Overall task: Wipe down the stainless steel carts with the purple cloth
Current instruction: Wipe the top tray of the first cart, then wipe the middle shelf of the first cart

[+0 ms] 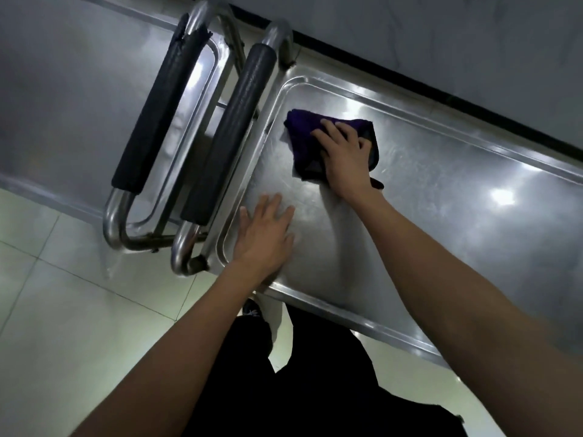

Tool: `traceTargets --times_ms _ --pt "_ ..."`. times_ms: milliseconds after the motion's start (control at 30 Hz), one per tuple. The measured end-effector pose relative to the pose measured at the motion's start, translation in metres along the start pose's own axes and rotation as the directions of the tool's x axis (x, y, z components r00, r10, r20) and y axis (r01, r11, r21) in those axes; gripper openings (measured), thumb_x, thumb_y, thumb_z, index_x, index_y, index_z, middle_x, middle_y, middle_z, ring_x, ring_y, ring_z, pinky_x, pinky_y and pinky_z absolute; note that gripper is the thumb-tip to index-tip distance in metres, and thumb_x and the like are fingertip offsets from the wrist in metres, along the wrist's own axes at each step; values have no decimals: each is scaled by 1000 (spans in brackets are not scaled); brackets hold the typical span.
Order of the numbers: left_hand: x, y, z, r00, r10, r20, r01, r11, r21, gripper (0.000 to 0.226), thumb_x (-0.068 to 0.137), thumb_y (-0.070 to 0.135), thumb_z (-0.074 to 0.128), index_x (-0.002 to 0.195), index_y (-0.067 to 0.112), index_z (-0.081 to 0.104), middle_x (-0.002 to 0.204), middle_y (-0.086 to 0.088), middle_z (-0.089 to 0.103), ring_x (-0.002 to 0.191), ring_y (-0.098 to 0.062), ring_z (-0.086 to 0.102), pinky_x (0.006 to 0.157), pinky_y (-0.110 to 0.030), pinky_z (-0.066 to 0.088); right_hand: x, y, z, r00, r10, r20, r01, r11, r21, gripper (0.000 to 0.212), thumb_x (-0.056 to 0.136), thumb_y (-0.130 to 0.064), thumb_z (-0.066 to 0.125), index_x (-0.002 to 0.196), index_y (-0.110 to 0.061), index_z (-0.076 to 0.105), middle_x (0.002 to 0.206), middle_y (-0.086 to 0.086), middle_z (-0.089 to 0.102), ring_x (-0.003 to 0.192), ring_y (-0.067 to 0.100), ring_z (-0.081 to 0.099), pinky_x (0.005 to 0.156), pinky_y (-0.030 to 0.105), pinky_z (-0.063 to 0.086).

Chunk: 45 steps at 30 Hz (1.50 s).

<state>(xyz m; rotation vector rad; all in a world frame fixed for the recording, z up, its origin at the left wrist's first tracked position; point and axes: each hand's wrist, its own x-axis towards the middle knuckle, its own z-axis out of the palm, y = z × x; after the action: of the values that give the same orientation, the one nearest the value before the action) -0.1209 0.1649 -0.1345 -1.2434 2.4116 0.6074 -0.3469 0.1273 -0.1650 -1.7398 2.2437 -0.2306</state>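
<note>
The purple cloth (304, 143) lies bunched on the top of the right cart (441, 197), near its handle end. My right hand (345, 156) presses down on it, fingers spread over the fabric and not curled round it. My left hand (263, 236) rests flat on the bare steel by the rim, fingers straight. A second cart (63, 99) stands just beside, its padded handle (157, 111) next to mine (230, 134).

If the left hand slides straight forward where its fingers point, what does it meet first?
The left hand lies flat on the cart top, fingers pointing toward the purple cloth. Probably it meets that cloth first, under the right hand.
</note>
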Motion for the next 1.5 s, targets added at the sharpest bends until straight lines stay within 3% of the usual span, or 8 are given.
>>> traceTargets --times_ms 200,333,600,767,867,1133,1300,1500 --pt "-35 -4 1 984 156 -86 -149 986 76 44 97 38 45 136 20 52 145 -6 45 137 -27 35 108 -53 35 -125 -3 16 999 29 -38 -29 1000 12 42 97 -14 52 136 -26 56 154 -4 44 139 26 36 98 49 32" --pt "-66 -13 15 967 245 -74 -241 968 63 42 97 36 46 136 20 54 141 -4 50 133 -26 39 104 -48 38 -202 -31 31 993 85 -82 -89 995 -42 42 93 -10 57 133 -24 60 152 -5 47 138 24 40 95 47 36" --pt "-138 -53 41 955 296 -28 -296 955 29 42 100 36 47 140 22 52 146 -1 48 137 -24 37 109 -49 37 -257 -92 44 906 419 -60 -419 908 3 52 94 -58 47 135 -28 54 156 -3 39 147 20 24 111 54 23" --pt "-159 -69 53 955 291 -59 -292 956 1 43 100 39 52 140 24 52 145 0 48 138 -22 36 108 -47 38 -224 -100 43 818 570 72 -570 821 -24 80 88 -75 43 155 -40 16 167 7 -4 150 44 -6 113 71 8" --pt "-160 -77 57 959 272 -83 -277 960 -43 43 100 37 53 141 24 52 144 0 50 138 -22 37 109 -47 38 -217 -99 48 803 590 87 -592 806 -2 73 94 -67 43 156 -43 14 167 7 -11 149 48 -11 115 72 5" --pt "-163 -85 62 938 316 -143 -330 940 -89 41 100 31 55 140 20 56 145 -1 51 139 -23 36 111 -48 33 -251 -99 55 864 504 -9 -500 855 -134 57 100 -31 54 151 -40 30 162 7 22 145 39 20 109 68 27" --pt "-184 -84 70 930 340 -139 -351 934 -62 41 101 32 52 141 21 55 144 0 51 137 -22 39 112 -47 33 -291 -119 58 882 468 58 -465 883 -67 51 101 -27 51 149 -39 37 162 4 26 144 37 23 106 62 32" --pt "-231 -85 100 949 295 -109 -303 951 -68 43 102 34 50 143 24 53 149 2 48 140 -19 35 112 -43 30 -358 -154 61 911 411 19 -411 906 98 55 97 -13 56 147 -32 45 159 6 32 143 33 28 107 60 35"
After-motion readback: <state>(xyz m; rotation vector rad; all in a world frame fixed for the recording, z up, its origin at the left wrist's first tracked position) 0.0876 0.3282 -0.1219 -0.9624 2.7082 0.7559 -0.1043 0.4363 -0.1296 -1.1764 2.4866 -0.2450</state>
